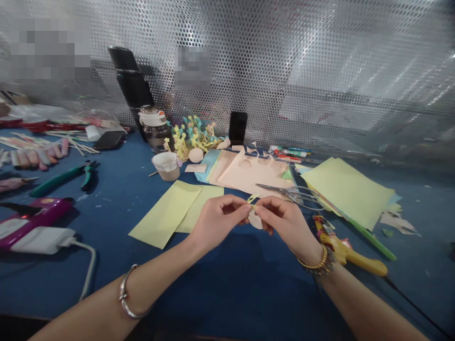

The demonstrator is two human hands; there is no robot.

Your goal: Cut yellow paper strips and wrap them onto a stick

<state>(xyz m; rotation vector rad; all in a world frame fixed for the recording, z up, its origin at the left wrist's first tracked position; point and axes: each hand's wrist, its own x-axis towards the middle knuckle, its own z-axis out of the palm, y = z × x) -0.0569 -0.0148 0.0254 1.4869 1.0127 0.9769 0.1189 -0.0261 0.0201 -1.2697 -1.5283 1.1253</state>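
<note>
I have the left hand (218, 220) and right hand (286, 222) closed, fingertips pinching a pale green paper strip (253, 199); a peach paper piece (255, 220) sits just below.

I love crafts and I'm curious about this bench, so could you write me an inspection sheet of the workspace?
surface: blue tabletop, dotted with paper scraps.
job's things: yellow-green paper strip, with a pale peach paper piece beneath it.
clutter: scissors, green pliers, water bottle, yellow-green paper sheets.
hands: left hand and right hand pinch the strip.
cables: white cable from a white adapter; black cable at lower right.
surroundings: perforated metal sheet behind the table.
</note>
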